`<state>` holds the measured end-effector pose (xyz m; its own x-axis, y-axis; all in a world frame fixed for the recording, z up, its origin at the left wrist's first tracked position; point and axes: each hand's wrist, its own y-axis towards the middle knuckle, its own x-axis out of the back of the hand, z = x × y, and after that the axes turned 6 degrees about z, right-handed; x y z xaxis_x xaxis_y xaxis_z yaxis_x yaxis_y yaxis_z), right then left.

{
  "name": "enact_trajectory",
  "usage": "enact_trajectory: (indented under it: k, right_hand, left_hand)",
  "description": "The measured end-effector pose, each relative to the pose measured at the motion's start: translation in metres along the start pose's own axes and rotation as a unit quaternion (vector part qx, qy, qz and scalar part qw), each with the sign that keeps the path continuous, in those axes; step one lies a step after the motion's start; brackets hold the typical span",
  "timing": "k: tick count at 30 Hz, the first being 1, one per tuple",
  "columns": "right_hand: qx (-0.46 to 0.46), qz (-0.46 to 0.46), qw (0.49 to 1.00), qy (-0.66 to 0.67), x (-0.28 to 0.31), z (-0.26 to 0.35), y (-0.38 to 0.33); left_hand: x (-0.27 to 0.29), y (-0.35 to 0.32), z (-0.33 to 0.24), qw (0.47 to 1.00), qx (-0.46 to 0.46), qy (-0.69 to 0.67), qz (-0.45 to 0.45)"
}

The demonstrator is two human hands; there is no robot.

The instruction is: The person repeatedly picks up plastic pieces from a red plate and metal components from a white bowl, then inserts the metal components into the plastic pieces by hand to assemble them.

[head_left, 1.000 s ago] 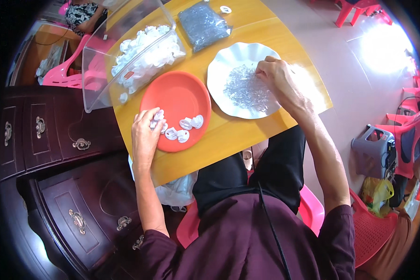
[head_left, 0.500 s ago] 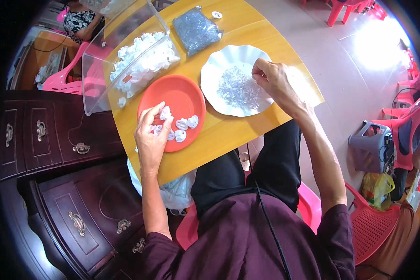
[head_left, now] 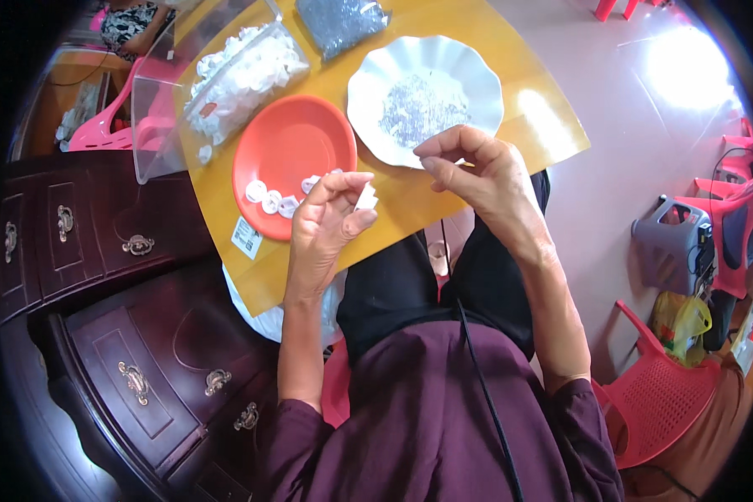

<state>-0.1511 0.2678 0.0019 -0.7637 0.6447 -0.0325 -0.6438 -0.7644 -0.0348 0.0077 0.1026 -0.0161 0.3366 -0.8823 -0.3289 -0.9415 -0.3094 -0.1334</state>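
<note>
My left hand (head_left: 325, 219) pinches a small white piece (head_left: 366, 197) above the near edge of the yellow table (head_left: 410, 201). Close to its right, my right hand (head_left: 477, 171) has thumb and forefinger pressed together on something too tiny to make out. Behind my left hand lies an orange plate (head_left: 289, 142) with a few white pieces (head_left: 269, 199) at its near rim. A white scalloped plate (head_left: 477, 84) holding a heap of small shiny bits (head_left: 418, 109) sits behind my right hand.
A clear plastic box (head_left: 226, 75) full of white pieces stands at the table's far left, with a grey bag (head_left: 339, 21) behind the plates. Dark wooden drawers (head_left: 100, 251) are on my left. Red plastic chairs (head_left: 661, 402) and a grey machine (head_left: 678, 238) stand to the right.
Both hands have lifted off the plates and drawn toward each other and toward me. My left hand took a white piece from the orange plate; my right left the white plate with fingers pinched.
</note>
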Motion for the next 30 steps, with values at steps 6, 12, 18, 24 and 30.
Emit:
enact_trajectory:
  k: [6,12,18,24,30]
  right_hand:
    - [-0.037,-0.001,0.99,0.137,-0.027,0.004,-0.027]
    - [-0.046,0.002,0.993,0.109,-0.031,0.0,-0.034]
    - [0.065,-0.037,0.994,-0.079,-0.028,-0.006,-0.036]
    - [0.019,-0.052,0.998,-0.031,-0.031,-0.003,-0.043]
    - [-0.006,-0.044,0.999,0.026,-0.035,-0.004,-0.045]
  left_hand:
    - [-0.02,-0.005,0.011,0.993,-0.033,-0.112,0.013]
    - [-0.026,-0.008,0.023,0.991,-0.05,-0.127,-0.001]
    - [-0.024,-0.007,0.026,0.987,-0.052,-0.152,0.026]
    - [-0.025,-0.002,0.024,0.991,-0.058,-0.121,0.001]
    - [-0.025,0.0,0.025,0.994,-0.066,-0.092,-0.002]
